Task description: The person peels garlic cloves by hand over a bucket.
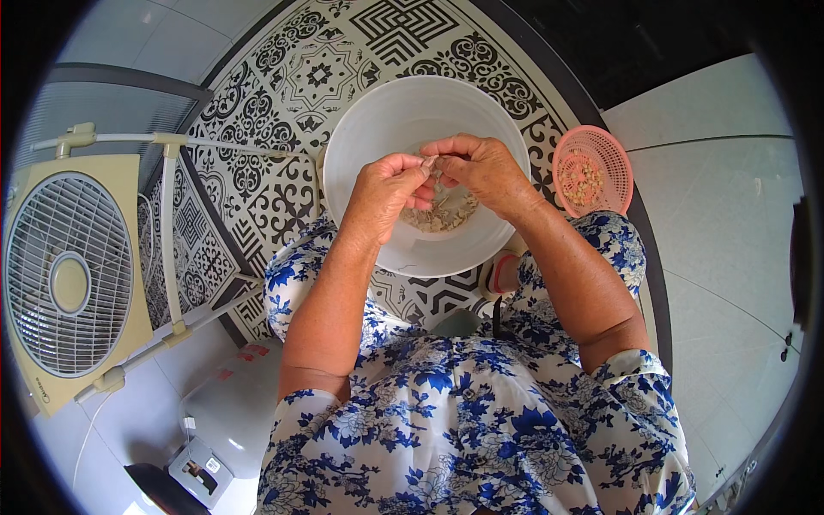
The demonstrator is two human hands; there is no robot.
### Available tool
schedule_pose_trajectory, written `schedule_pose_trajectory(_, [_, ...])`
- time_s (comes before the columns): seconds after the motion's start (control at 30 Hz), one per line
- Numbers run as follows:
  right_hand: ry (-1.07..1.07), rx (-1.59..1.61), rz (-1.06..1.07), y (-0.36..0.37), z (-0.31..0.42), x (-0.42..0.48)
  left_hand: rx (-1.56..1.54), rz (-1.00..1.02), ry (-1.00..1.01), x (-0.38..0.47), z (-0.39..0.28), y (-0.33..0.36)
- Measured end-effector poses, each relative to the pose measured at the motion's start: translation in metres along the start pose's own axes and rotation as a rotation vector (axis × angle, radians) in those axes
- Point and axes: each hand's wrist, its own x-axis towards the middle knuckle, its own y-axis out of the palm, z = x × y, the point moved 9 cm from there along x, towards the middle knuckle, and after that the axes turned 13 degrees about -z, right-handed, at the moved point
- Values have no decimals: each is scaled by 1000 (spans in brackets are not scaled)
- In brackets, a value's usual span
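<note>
Over a large white plastic bucket [380, 122], my left hand [381, 192] and my right hand [492, 174] meet fingertip to fingertip. Between them they pinch a small pale piece with papery skin [430, 161], which looks like a garlic clove. Fingers cover most of it. Dry, papery skins [438, 220] lie on the bucket's bottom below my hands, partly hidden by them. To the right of the bucket is a pink perforated plastic basket [615, 158] that holds several small cream-coloured pieces [581, 182], probably peeled cloves.
The bucket stands on black-and-white patterned floor tiles [318, 74], between my knees. At the left is a cream box fan [69, 277] beside a pale tubular frame [168, 238]. Light panels [714, 187] rise on the right. A grey rounded object [235, 399] sits at lower left.
</note>
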Motion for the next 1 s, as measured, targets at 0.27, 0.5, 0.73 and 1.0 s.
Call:
schedule_pose_trajectory(0.27, [52, 47, -48, -5, 1, -5, -9, -18, 25, -4, 2, 3])
schedule_pose_trajectory(0.5, [-53, 118, -54, -2, -3, -7, 123, -49, 118, -6, -4, 3])
schedule_pose_trajectory(0.73, [-140, -53, -40, 0, 9, -9, 180, -110, 135, -6, -5, -2])
schedule_pose_trajectory(1.0, [-56, 134, -1, -4, 3, -9, 273, -19, 233, -10, -17, 5])
